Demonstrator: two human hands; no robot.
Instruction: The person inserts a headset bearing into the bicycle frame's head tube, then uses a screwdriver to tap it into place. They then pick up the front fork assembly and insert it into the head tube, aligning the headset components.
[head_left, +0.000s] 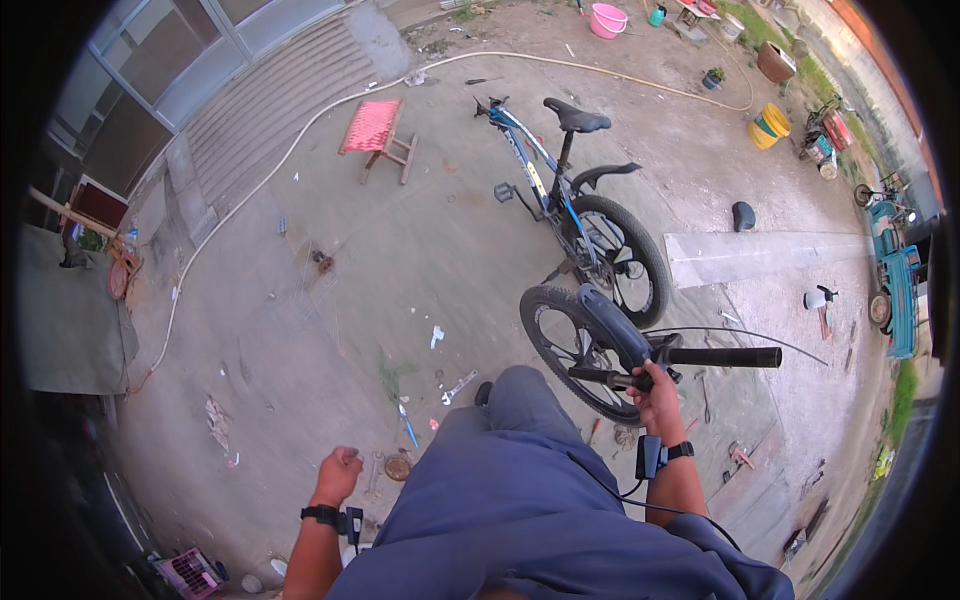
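as the wheel (577, 350) seemingly needs steadying, black tubing (600, 376) is being clasped by the right hand (656, 397), the left hand (338, 474) half-curled.

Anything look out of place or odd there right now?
Yes. The blue bicycle's front end has no wheel; a separate wheel with a black mudguard sits near the rear wheel, the right hand gripping black tubing beside it. A wrench also lies loose on the ground.

A dark blue top (500, 520) goes with grey trousers (525, 405), black wrist straps (682, 450), small boxes (648, 457) and thin black cables (625, 495).
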